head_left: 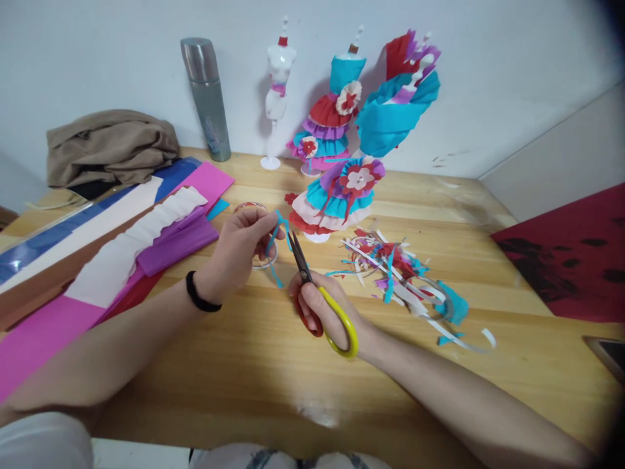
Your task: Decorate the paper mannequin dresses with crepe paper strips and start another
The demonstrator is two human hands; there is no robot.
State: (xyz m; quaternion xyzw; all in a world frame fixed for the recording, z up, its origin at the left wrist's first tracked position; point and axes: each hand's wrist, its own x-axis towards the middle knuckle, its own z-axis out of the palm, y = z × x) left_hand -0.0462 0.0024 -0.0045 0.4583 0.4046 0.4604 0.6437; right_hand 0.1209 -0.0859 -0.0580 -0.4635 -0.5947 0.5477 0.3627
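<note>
Your right hand point(322, 303) is gripping the scissors point(299, 258) between the table's point(234, 371) front and back edges. Your left hand point(241, 244) is pinching the blue strip point(283, 221) just beside the tips; a slipping cut could nick that hand. Toward the back edge, a tiered dress point(336, 195) is standing; overreaching could snag it.

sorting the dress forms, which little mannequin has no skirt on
The leftmost mannequin, right of the grey bottle: it wears only a red neck band and pink-purple waist band, while the others wear paper skirts.
</note>
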